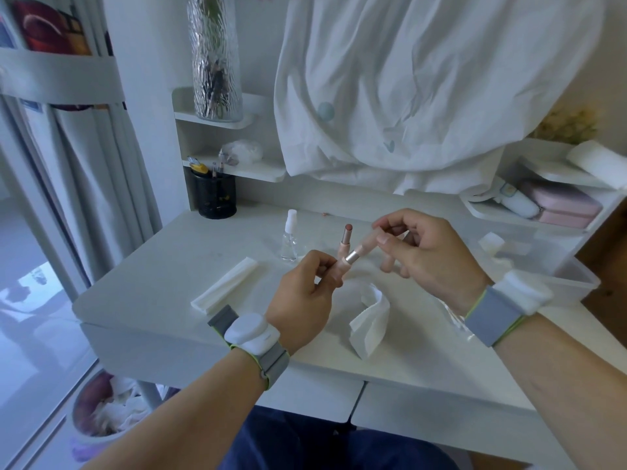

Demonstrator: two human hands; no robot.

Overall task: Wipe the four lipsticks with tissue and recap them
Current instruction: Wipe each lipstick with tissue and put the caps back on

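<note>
A pink lipstick [346, 260] tilts toward two o'clock, its cap [369, 241] at the tip; another [345, 237] stands uncapped behind; crumpled tissue [369, 317] at five o'clock

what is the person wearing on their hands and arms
Both forearms are bare, with no sleeves and no gloves. Each wrist carries a grey fabric band with a lime-green edge and a white rounded device on it: left wristband, right wristband.
</note>
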